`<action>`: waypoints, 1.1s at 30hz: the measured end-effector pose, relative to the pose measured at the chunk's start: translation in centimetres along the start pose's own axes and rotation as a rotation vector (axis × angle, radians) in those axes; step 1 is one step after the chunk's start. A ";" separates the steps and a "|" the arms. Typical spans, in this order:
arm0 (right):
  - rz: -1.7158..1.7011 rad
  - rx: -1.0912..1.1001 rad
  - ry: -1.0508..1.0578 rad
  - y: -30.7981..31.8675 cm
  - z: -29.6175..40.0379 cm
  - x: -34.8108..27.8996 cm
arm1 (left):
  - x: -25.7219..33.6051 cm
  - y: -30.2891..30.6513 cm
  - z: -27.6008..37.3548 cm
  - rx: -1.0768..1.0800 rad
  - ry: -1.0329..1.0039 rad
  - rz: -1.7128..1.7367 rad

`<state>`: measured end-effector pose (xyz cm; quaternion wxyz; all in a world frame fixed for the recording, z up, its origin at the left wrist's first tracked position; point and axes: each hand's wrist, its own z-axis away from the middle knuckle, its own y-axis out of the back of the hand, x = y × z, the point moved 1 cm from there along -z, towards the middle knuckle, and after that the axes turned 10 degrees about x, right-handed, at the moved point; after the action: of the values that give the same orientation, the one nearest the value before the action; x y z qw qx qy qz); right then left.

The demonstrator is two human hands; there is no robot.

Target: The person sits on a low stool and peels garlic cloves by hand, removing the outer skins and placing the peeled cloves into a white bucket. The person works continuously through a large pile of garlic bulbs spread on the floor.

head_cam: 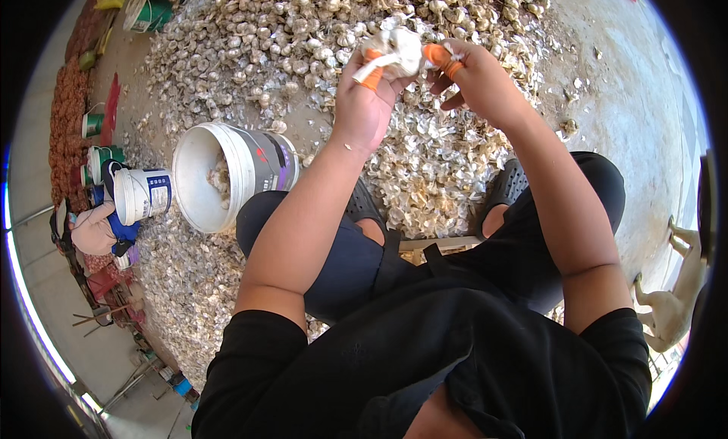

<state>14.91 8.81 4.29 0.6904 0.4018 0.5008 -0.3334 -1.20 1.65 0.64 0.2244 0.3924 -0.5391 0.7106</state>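
Observation:
A whitish garlic bulb [407, 51] rests in the grasp of my left hand [363, 112], its pale stem pointing down and to the left. An orange cover [370, 82] wraps a digit of that hand. My right hand [486, 86] is close against the bulb's right side, its lower fingers spread and curled. Orange covers [441, 54] tied with a white strip sit on its digits. Motion blur hides whether these fingers pinch any skin. Beneath both hands lie loose garlic peels [426, 177], and a heap of garlic bulbs [273, 35] spreads beyond them.
Left of my knee, a tilted white-and-grey bucket [213, 177] holds some garlic. A smaller white bucket [142, 195] stands beside it, near a seated person [94, 231]. Red mesh sacks [68, 120] line the far left. On the right, a light-coloured dog [674, 308] is on the concrete floor [637, 98].

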 end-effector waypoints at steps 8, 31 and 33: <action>0.225 -0.118 0.059 -1.2 1.4 0.1 | -1.7 -0.5 1.2 0.073 0.092 -0.006; -0.119 -0.175 -0.152 -1.3 3.6 1.7 | -1.2 -1.3 1.5 0.321 0.126 -0.184; -0.148 -0.122 -0.221 -1.3 3.2 1.6 | -1.4 -0.8 1.5 0.146 0.148 -0.163</action>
<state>15.60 5.27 3.06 0.7381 0.2818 0.4691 -0.3946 0.66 0.64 0.13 0.2913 0.3966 -0.4342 0.7545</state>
